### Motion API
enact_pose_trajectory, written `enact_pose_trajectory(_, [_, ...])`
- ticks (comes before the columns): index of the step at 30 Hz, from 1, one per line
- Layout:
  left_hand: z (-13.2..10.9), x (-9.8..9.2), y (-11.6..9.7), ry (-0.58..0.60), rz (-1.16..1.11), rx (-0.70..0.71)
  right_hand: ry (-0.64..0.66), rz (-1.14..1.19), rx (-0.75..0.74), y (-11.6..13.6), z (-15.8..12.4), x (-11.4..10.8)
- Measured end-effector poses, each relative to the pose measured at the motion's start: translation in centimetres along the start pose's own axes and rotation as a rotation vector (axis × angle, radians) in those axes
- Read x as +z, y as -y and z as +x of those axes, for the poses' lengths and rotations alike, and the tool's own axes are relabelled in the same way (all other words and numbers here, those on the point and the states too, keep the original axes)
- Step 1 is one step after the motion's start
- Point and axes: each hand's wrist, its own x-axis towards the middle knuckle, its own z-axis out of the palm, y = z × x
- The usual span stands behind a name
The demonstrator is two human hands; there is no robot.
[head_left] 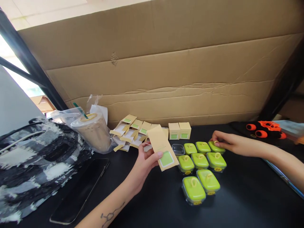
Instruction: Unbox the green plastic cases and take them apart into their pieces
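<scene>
My left hand [143, 164] holds a flat, unfolded tan carton [161, 147] with a green square label, thumb on its face. My right hand [225, 141] rests its fingers on a small green-lidded clear container [216, 147] at the back right of a cluster of several such containers [200, 172]. One clear container without a lid [178, 148] sits at the cluster's back left. A pile of flat tan cartons [130, 131] lies behind my left hand. Two assembled tan boxes [179, 130] stand against the cardboard wall.
A large cardboard sheet [166, 72] walls off the back of the black table [249, 196]. An iced drink in a plastic bag [91, 129], a patterned bag [35, 161] and a phone [80, 190] lie at the left. Orange-and-black gloves [264, 129] sit at the far right.
</scene>
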Motion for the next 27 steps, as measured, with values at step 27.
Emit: enact_pose_trajectory(27, [-2.3,2.5,1.5,0.034,-0.328,-0.191,-0.342,-0.375,-0.789,15.2,-0.7,3.8])
